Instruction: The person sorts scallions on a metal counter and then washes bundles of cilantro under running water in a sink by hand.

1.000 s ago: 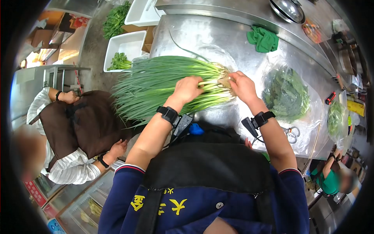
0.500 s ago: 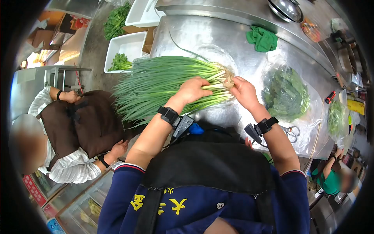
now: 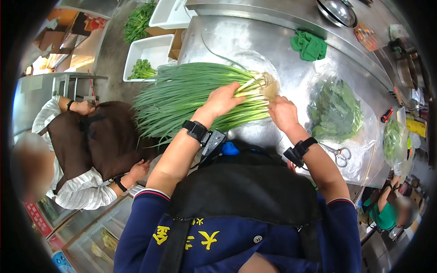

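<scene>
A large bundle of spring onions (image 3: 182,98) lies on the steel table, leaves to the left and pale root ends to the right. My left hand (image 3: 223,101) rests over the stalks near the white ends, its thumb and fingers closed round a few of them. At the lower root ends, my right hand (image 3: 283,113) has its fingers curled in and pinched on the onion ends; what lies inside its grip is partly hidden. Just above it sticks out a tuft of straw-coloured roots (image 3: 271,87).
Right of the bundle are a clear bag of leafy greens (image 3: 336,109), scissors (image 3: 340,155) and a red box cutter (image 3: 386,115). A green cloth (image 3: 308,45) lies behind. White bins (image 3: 132,57) stand at back left. One person (image 3: 91,145) is at left, another (image 3: 384,211) at far right.
My right hand has moved slightly down along the root ends, its fingers more curled. My left hand has shifted a little, and the root tuft stands more exposed.
</scene>
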### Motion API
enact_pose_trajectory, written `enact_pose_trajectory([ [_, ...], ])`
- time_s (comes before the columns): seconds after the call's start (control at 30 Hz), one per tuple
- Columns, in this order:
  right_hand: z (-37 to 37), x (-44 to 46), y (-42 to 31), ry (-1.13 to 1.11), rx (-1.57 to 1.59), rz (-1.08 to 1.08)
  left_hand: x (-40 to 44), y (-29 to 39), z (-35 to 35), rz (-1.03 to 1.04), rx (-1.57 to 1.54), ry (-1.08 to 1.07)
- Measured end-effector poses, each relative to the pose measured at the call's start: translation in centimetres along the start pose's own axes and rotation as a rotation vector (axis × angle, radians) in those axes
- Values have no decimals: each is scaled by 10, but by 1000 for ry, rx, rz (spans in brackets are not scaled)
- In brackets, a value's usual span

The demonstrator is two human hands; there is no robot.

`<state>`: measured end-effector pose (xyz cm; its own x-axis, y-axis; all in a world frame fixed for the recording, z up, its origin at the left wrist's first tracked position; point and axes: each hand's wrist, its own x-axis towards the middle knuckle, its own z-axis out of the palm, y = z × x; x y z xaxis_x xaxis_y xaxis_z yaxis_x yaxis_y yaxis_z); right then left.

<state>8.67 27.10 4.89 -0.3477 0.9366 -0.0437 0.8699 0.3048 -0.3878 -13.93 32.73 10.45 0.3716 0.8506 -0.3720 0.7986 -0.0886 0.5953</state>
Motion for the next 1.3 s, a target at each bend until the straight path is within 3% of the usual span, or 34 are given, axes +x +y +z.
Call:
enact_pose_trajectory([
  [0.1, -4, 8, 1, 14, -52, 8, 3, -2, 6, 33, 0, -42],
  [0.17, -19, 11, -3, 171, 121, -80, 3, -1, 9, 59, 1, -85],
  [0.3, -31, 19, -3, 172, 374, -116, 4, -4, 23, 106, 52, -40],
  [0.37, -20, 19, 2, 207, 601, 252, 4, -5, 22, 89, 29, -9],
  [0.4, -19, 13, 2, 205, 598, 249, 2, -5, 16, 81, 37, 16],
  [0.5, -9, -4, 2, 31, 257, 89, 7, -10, 6, 5, -56, -26],
  [0.6, 12, -1, 1, 94, 89, 29, 7, -10, 2, -65, -180, -100],
  [0.67, 14, 2, 0, 107, 90, 26, 6, -9, 5, -1, -66, 10],
  [0.83, 10, 15, 4, -15, -128, -117, 11, -8, 13, -68, 59, 4],
  [0.97, -13, 16, 1, 113, -39, -117, 12, -7, 9, -130, -51, -106],
  [1.03, -3, 16, 11, -135, -53, -98, 14, -10, 16, -112, -43, -110],
  [1.13, 6, 13, 6, -56, -2, -84, 16, -13, 13, -79, 19, -76],
  [1.2, 15, 13, 7, -69, -71, -69, 17, -11, 12, -160, -120, -186],
  [1.3, 14, 18, 6, -140, -132, -93, 15, -8, 10, -168, -107, -167],
])
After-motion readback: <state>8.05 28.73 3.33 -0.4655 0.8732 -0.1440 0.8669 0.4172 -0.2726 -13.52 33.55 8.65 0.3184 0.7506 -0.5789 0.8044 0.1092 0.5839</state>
